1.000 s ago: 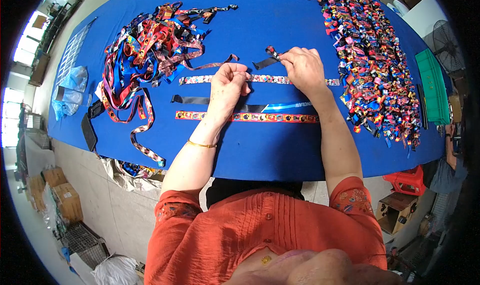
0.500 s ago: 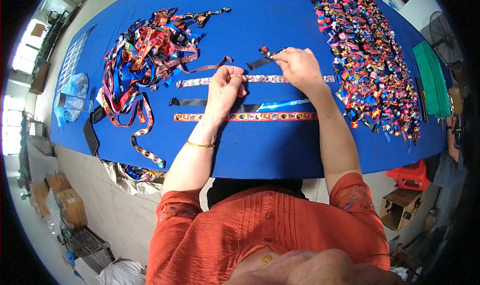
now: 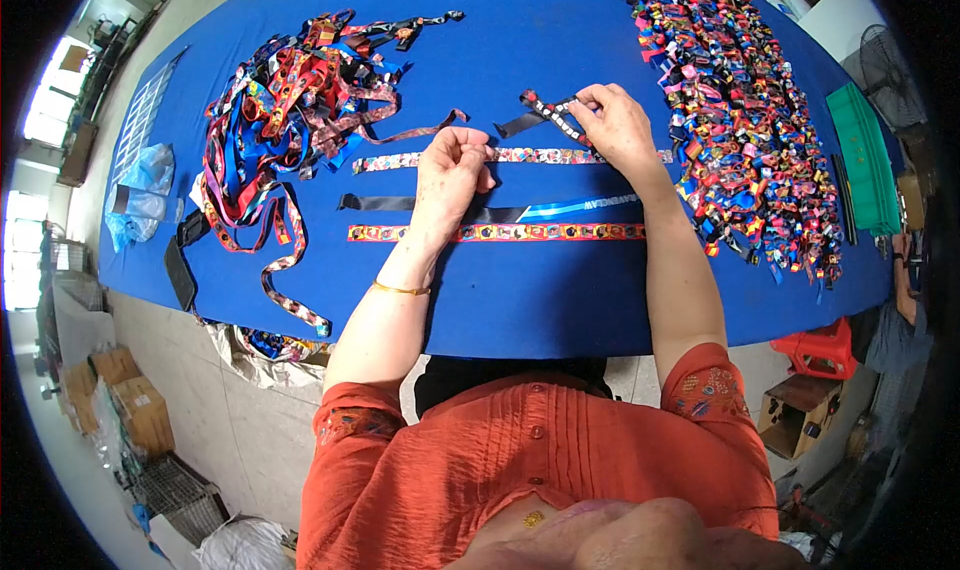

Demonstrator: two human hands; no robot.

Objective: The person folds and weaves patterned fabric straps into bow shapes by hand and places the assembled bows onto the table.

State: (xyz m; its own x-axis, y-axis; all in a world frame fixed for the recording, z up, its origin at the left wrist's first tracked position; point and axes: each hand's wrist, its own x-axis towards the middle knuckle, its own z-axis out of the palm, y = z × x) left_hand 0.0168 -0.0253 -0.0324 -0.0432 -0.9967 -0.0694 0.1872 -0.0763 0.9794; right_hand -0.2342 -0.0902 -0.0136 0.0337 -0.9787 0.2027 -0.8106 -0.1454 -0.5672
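Note:
Between the thumb and fingers of my right hand (image 3: 615, 128) is a black patterned strap (image 3: 552, 112), folded or crossed over a plain dark tail (image 3: 515, 126). My left hand (image 3: 453, 173) is closed above the laid-out straps; whatever its fingers hold is too small to make out. Beneath both hands a pale printed strap (image 3: 390, 161) runs across the table. Nearer me lie a black-and-blue strap (image 3: 560, 210) with white lettering and a red-and-yellow printed strap (image 3: 375, 234), each stretched out straight and partly covered by my left forearm.
A tangled heap of straps (image 3: 290, 100) lies left on the blue tablecloth (image 3: 520, 310). Along the right is a long pile of bundled colourful straps (image 3: 740, 120), beside a green tray (image 3: 862, 160). A blue plastic bag (image 3: 145, 195) and a dark phone-like object (image 3: 180, 275) sit at far left.
My right hand has shifted slightly right, and more of the black patterned strap shows as a crossed shape. My left hand stays almost in place.

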